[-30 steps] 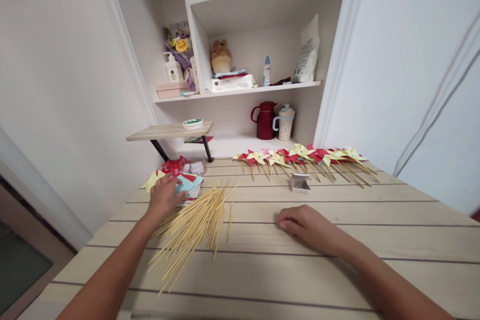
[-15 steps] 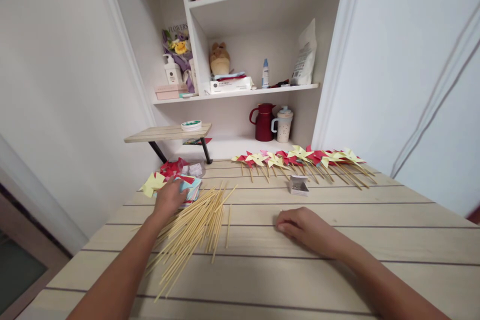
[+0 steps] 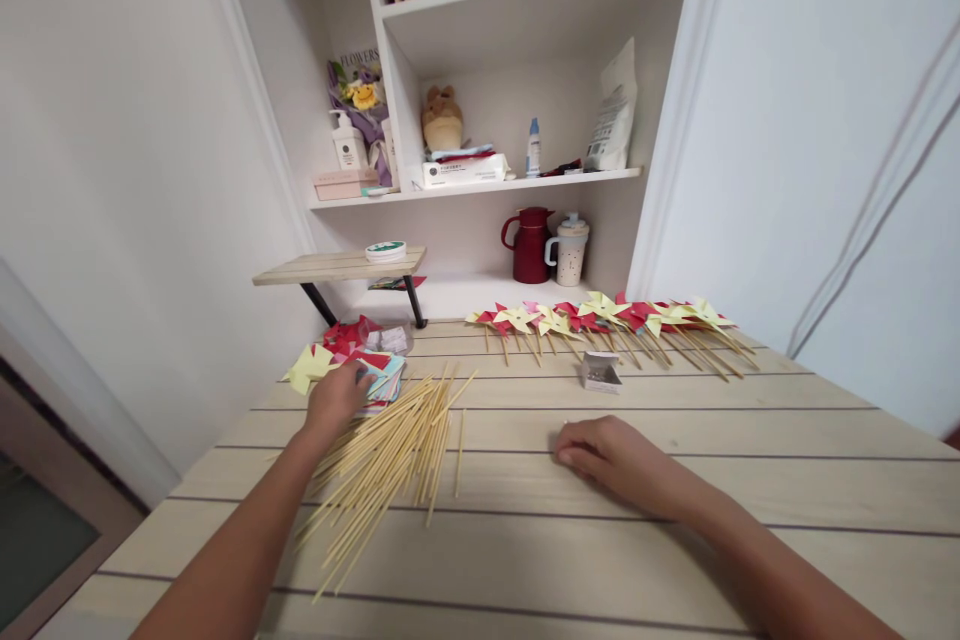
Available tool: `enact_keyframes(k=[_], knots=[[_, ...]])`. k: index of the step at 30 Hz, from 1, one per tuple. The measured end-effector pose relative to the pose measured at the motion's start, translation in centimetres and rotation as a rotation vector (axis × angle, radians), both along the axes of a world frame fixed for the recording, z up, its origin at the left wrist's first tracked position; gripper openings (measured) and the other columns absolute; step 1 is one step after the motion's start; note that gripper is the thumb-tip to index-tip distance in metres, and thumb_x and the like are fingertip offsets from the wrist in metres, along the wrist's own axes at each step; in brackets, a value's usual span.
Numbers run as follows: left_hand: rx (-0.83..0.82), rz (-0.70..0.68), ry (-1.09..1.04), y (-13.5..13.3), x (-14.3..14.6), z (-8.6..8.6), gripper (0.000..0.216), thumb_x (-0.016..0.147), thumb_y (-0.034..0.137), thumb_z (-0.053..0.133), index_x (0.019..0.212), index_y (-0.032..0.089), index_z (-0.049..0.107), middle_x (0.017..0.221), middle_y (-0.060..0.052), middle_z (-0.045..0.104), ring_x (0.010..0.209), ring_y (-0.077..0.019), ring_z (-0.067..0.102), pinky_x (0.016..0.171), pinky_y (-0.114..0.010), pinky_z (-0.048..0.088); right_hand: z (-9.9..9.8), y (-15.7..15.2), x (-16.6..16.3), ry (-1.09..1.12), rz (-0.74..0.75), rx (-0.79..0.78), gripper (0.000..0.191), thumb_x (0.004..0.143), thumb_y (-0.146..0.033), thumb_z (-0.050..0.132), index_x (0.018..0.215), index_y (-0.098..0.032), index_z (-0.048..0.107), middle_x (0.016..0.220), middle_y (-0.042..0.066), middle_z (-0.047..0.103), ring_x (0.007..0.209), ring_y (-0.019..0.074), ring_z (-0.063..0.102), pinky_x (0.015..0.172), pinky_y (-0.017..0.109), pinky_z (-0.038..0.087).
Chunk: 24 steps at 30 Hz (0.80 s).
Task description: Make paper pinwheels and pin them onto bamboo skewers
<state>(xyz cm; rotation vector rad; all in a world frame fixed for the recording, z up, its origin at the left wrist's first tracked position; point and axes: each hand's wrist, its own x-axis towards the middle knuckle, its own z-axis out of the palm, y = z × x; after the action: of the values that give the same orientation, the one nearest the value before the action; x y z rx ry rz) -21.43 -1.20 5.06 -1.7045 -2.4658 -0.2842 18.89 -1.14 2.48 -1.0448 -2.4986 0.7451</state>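
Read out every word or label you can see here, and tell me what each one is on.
"FLOWERS": on the bouquet wrapping, left shelf.
Too small or blurred to read: print on the white bag, the tissue pack and the pump bottle.

We face a pale planked bench in a white alcove. Plain white walls close both sides, built-in white shelves rise ahead, and a small wooden riser stands at left in soft, even light.
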Motion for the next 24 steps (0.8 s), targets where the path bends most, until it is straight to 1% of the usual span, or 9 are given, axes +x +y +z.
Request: enact_keyframes(k=[3,6,10,14,19,24], knots=[[-0.016,0.005,0.011,-0.19,0.47,0.12,0.034,0.089,0.046,0.050,0.108,0.022,0.064,0.103,-0.011,0.074,0.096,-0.0267,0.067,0.072,-0.031,0.043,0.05,0.01,-0.05,0.004,0.006,-0.009,0.025,0.091,-0.028,0.045,0.074,-0.021,0.063,0.075,0.001,0.068,0.068,0.0159,0.056,0.067,0.027,0.040],[-0.028,0.005,0.026,-0.24,0.86,0.14,0.036,0.086,0.048,0.054,0.110,0.022,0.063,0.103,-0.010,0.074,0.097,-0.0271,0.067,0.072,-0.031,0.043,0.08,0.02,-0.07,0.004,0.009,-0.009,0.027,0.091,-0.029,0.044,0.075,-0.020,0.064,0.075,0.002,0.068,0.067,0.0165,0.056,0.066,0.027,0.040],[-0.028,0.006,0.041,-0.18,1.11,0.04,0.036,0.088,0.047,0.051,0.111,0.021,0.063,0.104,-0.012,0.073,0.100,-0.0287,0.066,0.075,-0.033,0.043,-0.02,0.07,-0.03,0.000,0.013,0.004,0.026,0.091,-0.028,0.044,0.076,-0.020,0.064,0.075,0.003,0.068,0.068,0.0167,0.056,0.067,0.027,0.041],[-0.044,0.003,0.040,-0.07,1.03,0.03,0.035,0.091,0.045,0.047,0.111,0.021,0.064,0.106,-0.013,0.073,0.099,-0.0292,0.067,0.074,-0.033,0.043,-0.18,0.13,0.02,0.002,0.015,0.006,0.024,0.091,-0.025,0.045,0.075,-0.020,0.063,0.075,0.001,0.068,0.068,0.0158,0.057,0.067,0.026,0.040],[-0.076,0.003,0.036,0.05,0.88,0.26,0.031,0.093,0.038,0.042,0.107,0.022,0.065,0.105,-0.012,0.073,0.098,-0.0276,0.067,0.072,-0.032,0.043,-0.25,0.16,0.03,0.000,0.007,0.005,0.023,0.090,-0.025,0.046,0.076,-0.021,0.064,0.076,0.001,0.069,0.069,0.0158,0.057,0.066,0.025,0.040],[-0.077,0.016,0.047,0.13,0.70,0.19,0.027,0.092,0.033,0.044,0.106,0.023,0.065,0.105,-0.010,0.073,0.098,-0.0251,0.067,0.072,-0.030,0.042,-0.27,0.23,0.04,0.002,0.011,-0.003,0.024,0.091,-0.027,0.046,0.077,-0.020,0.065,0.077,0.003,0.070,0.070,0.0171,0.059,0.068,0.027,0.041]])
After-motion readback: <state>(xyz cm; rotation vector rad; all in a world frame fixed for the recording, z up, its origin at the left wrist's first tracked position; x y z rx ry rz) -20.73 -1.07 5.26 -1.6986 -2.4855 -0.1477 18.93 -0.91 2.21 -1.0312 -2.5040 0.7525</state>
